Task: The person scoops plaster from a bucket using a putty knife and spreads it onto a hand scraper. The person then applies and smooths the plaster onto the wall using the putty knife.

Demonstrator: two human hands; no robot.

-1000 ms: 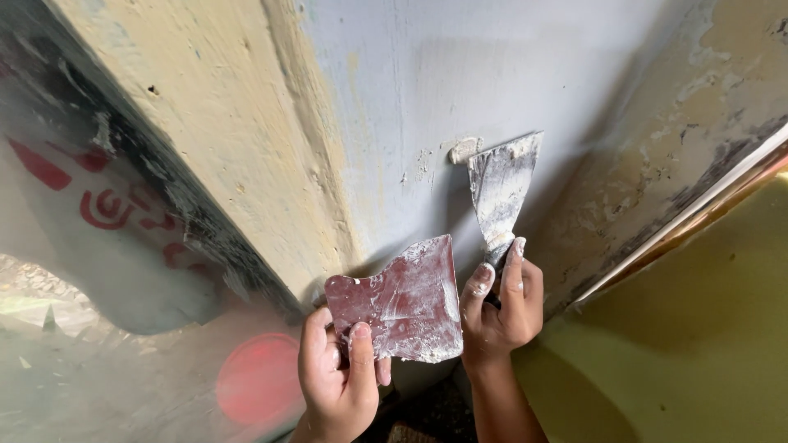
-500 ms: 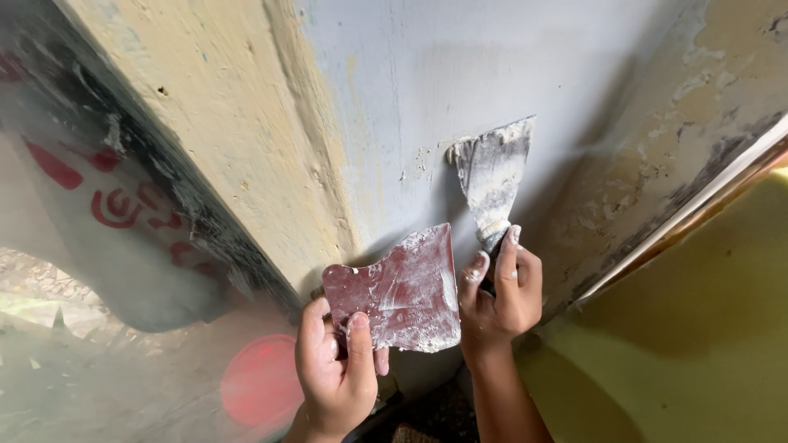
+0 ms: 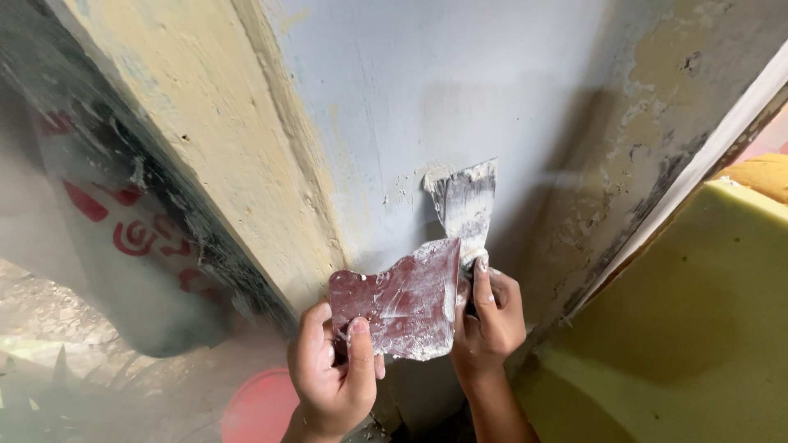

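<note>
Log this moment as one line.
left hand: holds red board | right hand: presses putty knife to grey wall

Putty-smeared metal scraper [image 3: 466,203], matt wall [image 3: 460,90]

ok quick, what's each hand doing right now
Left hand: closed on a red plate smeared with white filler.
Right hand: closed on the handle of a putty knife, blade against the grey wall.

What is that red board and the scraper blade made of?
The red board looks like thin, stiff plastic or tile, glossy under white smears; hard to tell which. The scraper blade looks like metal: flat, thin, grey, with dull shine, coated in white putty.
</note>
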